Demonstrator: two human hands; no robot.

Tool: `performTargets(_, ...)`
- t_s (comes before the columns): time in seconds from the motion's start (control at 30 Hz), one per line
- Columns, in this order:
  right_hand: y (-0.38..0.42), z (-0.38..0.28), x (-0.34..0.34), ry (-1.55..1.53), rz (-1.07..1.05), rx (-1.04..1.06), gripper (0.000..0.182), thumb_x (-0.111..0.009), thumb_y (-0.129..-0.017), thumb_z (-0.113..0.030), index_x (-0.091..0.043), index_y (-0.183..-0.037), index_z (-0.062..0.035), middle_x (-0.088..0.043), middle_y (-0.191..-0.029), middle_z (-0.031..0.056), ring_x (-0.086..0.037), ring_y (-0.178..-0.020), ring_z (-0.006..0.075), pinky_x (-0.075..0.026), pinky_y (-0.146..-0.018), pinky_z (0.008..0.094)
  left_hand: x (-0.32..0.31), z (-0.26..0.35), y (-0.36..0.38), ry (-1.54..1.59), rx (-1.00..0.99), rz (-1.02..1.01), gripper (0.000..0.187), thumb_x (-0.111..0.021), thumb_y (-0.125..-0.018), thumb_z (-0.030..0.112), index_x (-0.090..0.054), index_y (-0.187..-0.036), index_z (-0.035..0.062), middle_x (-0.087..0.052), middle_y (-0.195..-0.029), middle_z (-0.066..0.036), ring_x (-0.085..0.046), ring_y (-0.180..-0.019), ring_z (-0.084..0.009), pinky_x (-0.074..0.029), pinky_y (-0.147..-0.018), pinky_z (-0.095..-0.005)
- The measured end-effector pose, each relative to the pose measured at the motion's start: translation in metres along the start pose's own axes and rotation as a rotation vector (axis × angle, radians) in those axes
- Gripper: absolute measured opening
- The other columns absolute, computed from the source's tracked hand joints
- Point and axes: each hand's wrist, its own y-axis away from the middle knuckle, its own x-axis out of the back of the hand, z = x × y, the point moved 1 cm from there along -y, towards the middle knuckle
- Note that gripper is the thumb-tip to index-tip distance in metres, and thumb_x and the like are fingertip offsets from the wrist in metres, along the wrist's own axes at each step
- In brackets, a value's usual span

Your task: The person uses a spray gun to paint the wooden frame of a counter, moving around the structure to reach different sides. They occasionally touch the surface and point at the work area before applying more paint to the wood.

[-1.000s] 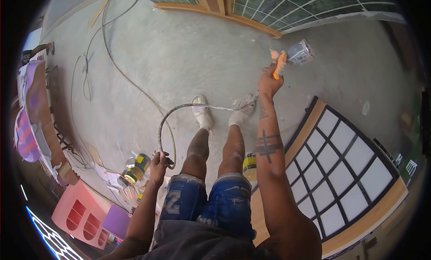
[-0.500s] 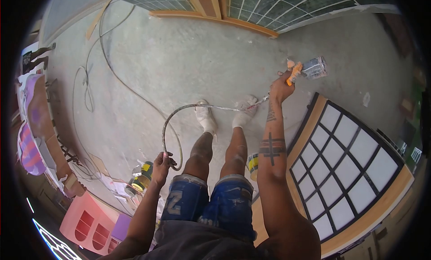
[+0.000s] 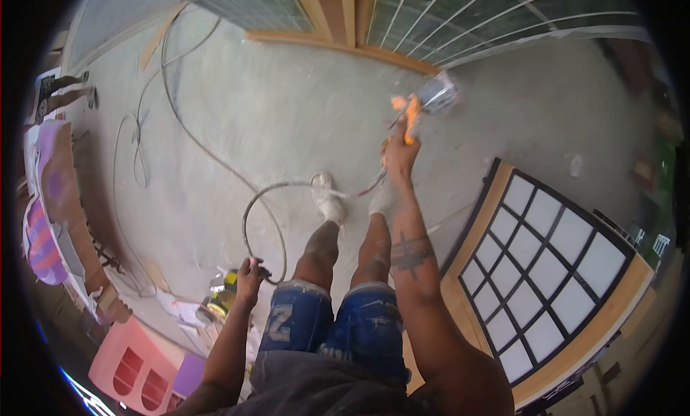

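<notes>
Right hand [image 3: 402, 155], 2 o'clock: grip closed on orange spray gun [image 3: 412, 121]; clouded cup [image 3: 440, 94] at its far end, 1 o'clock. Left hand [image 3: 249, 282], 8 o'clock: grip closed on hose [image 3: 245, 229]. Risks, judged: slack loop near shoe [image 3: 325, 192] could snag and jerk gun; careless swing could knock cup against wooden frame [image 3: 388, 57], 12 o'clock.

Concrete floor [image 3: 237, 93] | hose [image 3: 205, 149], looped | shoes [image 3: 327, 193]
</notes>
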Motion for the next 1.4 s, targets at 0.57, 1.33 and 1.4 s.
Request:
performTargets(0.57,0.295,-0.255,0.229,-0.158,0.253,0.28,0.043,-0.052,-0.104,-0.045,-0.06,-0.107,-0.0026,-0.068,-0.078,0.0077,-0.048,-0.041,0.0088,-0.038,-0.036,0.0245,-0.006,0.046,0.023,-0.215,-0.297,-0.222,0.036,-0.061,-0.101,0.033,-0.068,-0.104,-0.0029,-0.069,-0.084,-0.009,-0.065,-0.078,-0.0176,-0.053,-0.071,-0.0326)
performTargets(1.33,0.219,-0.438,0.404,-0.029,-0.468,0.402,0.044,-0.052,-0.105,-0.043,-0.064,-0.114,-0.0017,-0.068,-0.078,0.0069,-0.045,-0.041,0.0049,-0.036,-0.037,0.0221,-0.316,-0.003,0.239,-0.021,-0.293,0.124,0.032,-0.052,-0.104,0.029,-0.066,-0.105,0.0004,-0.063,-0.073,-0.007,-0.061,-0.065,-0.0154,-0.047,-0.057,-0.0297)
performTargets(1.4,0.215,-0.436,0.405,-0.067,-0.456,0.405,0.044,-0.051,-0.105,-0.044,-0.064,-0.113,-0.0018,-0.066,-0.076,0.0071,-0.044,-0.04,0.0051,-0.035,-0.037,0.0219,-0.311,-0.012,0.238,0.027,-0.278,0.113,0.033,-0.051,-0.104,0.029,-0.066,-0.106,0.0006,-0.063,-0.073,-0.007,-0.062,-0.064,-0.0161,-0.048,-0.058,-0.03)
